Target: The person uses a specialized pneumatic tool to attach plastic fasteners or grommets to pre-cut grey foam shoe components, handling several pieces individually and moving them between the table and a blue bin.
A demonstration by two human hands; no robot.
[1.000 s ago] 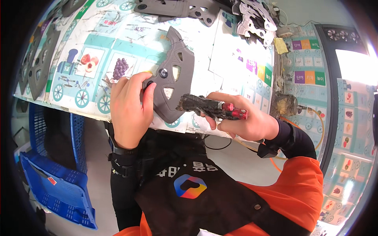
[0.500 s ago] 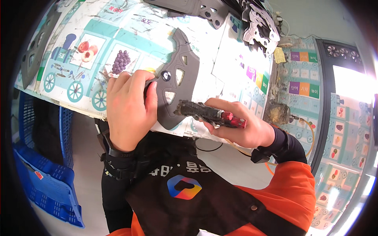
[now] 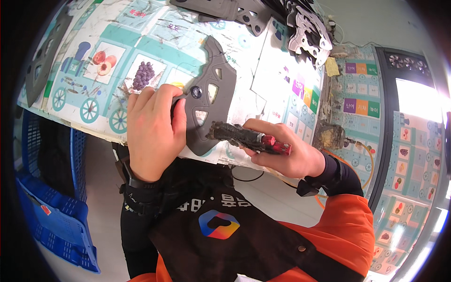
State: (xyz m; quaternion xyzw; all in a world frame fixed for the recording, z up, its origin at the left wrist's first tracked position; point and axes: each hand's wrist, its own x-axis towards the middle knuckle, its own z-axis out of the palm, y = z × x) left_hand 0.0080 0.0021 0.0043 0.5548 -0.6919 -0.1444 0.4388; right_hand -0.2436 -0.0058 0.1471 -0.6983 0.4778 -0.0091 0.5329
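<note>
Grey panel (image 3: 225,94): we judge it light, stiff, best held at its rim | left hand (image 3: 156,131): pinching its left edge | right hand (image 3: 297,152): wrapped around black tool (image 3: 237,134)

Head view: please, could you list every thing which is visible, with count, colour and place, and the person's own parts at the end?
Table: one, white-teal print, upper centre
Part: one, grey, near table's front edge
Tool: one, black and red, tip over part's lower right
Side part: one, grey, left edge
Other parts: several, overlapping, grey to pale, top
Crates: apparently two, blue, lower left
Note: one, yellow, upper right
Hose: one, orange, right
Cable: one, black, below table
Sheets: several, teal-white, right
Apron: one, black, bottom
Left hand: one, bare, gripping part's left edge
Right hand: one, bare, around tool
</note>
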